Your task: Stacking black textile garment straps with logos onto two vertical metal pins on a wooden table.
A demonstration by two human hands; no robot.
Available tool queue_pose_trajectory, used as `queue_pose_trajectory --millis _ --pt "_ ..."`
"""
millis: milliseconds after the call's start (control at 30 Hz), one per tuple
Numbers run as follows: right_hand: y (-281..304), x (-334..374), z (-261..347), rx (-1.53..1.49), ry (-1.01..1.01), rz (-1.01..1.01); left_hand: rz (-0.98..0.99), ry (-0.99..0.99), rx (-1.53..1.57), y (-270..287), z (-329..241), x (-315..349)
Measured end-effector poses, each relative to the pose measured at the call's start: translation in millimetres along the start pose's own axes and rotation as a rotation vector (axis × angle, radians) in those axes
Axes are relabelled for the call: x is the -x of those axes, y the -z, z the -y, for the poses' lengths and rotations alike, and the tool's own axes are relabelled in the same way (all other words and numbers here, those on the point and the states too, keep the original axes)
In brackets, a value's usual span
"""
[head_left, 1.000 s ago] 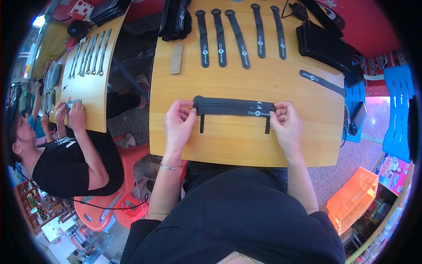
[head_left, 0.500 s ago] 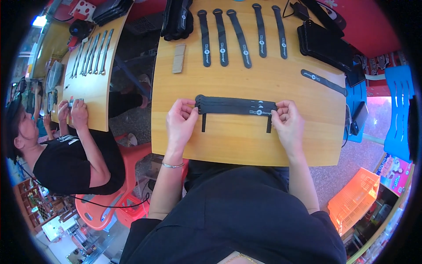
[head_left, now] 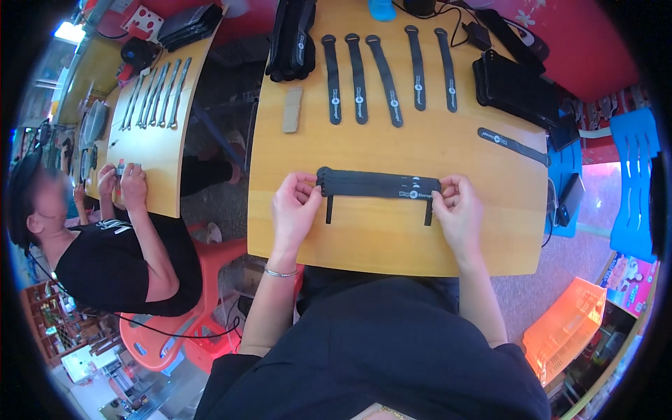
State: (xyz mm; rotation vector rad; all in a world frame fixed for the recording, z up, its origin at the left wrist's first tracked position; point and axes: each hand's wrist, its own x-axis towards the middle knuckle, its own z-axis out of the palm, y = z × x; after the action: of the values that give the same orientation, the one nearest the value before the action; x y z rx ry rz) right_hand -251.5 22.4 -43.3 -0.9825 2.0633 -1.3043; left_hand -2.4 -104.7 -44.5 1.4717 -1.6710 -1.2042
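A layered stack of black straps (head_left: 378,184) lies crosswise near the front of the table, between my hands. My left hand (head_left: 297,208) pinches its rounded left end, where the layered edges show. At the other end, my right hand (head_left: 457,207) grips the stack between thumb and fingers. Two thin black strips (head_left: 329,210) stick out from beneath the stack toward me, one near each end. Beyond it, several single black straps (head_left: 357,80) lie spread out lengthwise, and one more strap (head_left: 514,146) lies slanted at the right.
A tan cardboard strip (head_left: 292,110) lies left of the loose straps, below a pile of black straps (head_left: 290,42). Black pouches (head_left: 514,91) are heaped at the back right. A co-worker (head_left: 126,245) sits at another table on the left. An orange crate (head_left: 565,329) stands on the right.
The whole view has shifted, so the table and straps appear slightly lower. Both hands keep their hold on the strap stack, with little visible movement against the table.
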Motion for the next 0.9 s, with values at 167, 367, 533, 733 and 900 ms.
queue_pose_trajectory --millis 167,367,533,733,900 --pt "-0.9 0.4 2.1 -0.052 -0.047 0.006 -0.011 0.0 -0.01 0.6 -1.7 0.8" --pt "3.1 3.9 -3.3 -0.214 -0.104 0.021 -0.041 -0.018 -0.022 1.7 -3.1 2.1" --pt "12.4 8.5 -16.6 -0.305 -0.015 0.061 -0.186 -0.198 0.065 9.2 -6.3 20.1" --pt "-9.3 25.8 36.7 0.444 0.663 0.355 0.284 -0.808 -0.582 -7.1 -33.5 31.1" --pt "-28.0 39.3 43.5 0.684 0.63 0.563 0.424 -0.781 -0.761 -10.8 -29.1 36.6"
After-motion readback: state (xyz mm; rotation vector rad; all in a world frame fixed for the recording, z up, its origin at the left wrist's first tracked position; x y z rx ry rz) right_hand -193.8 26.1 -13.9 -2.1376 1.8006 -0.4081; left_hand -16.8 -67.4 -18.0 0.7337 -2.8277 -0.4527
